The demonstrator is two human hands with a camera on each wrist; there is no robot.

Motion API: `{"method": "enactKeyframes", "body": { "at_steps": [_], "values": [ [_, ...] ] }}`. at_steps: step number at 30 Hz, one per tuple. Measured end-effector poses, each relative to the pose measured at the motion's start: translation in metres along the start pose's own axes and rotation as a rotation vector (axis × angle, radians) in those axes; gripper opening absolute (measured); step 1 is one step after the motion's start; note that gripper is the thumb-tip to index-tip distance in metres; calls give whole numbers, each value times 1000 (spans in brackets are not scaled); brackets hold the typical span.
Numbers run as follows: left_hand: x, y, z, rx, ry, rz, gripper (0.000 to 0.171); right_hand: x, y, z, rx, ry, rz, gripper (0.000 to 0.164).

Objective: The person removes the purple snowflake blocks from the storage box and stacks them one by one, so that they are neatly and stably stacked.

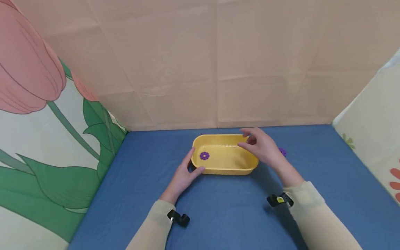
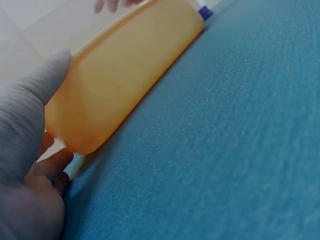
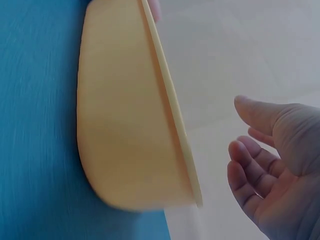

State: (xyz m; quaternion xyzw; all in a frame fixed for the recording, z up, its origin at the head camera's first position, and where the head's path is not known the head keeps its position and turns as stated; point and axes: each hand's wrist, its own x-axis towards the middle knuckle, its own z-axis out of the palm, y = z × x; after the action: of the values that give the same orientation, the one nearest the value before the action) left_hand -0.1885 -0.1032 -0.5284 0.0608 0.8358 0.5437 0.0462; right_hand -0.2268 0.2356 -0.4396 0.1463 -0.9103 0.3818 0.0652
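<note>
A yellow oblong plastic basin [image 1: 225, 171] stands on the blue cloth, with one purple flower-shaped disc [image 1: 204, 156] lying inside near its left end. My left hand [image 1: 183, 175] holds the basin's left end, thumb against the front wall and fingers along the left side. In the left wrist view the thumb [image 2: 52, 75] reaches up to the rim. Over the basin's right end hovers my right hand [image 1: 260, 146], fingers loosely bent and a gap between thumb and fingertips. The right wrist view shows this hand [image 3: 280, 165] apart from the rim, holding nothing.
Another purple piece [image 1: 282, 151] lies on the cloth [image 1: 218, 211] right of the basin, partly hidden behind the right wrist. A beige sheet [image 1: 215, 69] rises at the back edge. Printed flower panels [image 1: 50, 187] flank the table.
</note>
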Motion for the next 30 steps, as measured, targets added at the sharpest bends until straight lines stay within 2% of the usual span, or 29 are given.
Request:
{"method": "enactKeyframes", "body": {
  "at_steps": [15, 25, 30],
  "values": [
    [0, 2, 2, 10, 6, -21, 93, 25, -25, 48, 57, -123, -41, 56],
    [7, 6, 6, 29, 23, -9, 91, 48, -27, 67, 8, -216, -92, 57],
    [11, 7, 7, 37, 26, 5, 91, 58, -27, 77, 7, -263, -90, 55]
  ]
}}
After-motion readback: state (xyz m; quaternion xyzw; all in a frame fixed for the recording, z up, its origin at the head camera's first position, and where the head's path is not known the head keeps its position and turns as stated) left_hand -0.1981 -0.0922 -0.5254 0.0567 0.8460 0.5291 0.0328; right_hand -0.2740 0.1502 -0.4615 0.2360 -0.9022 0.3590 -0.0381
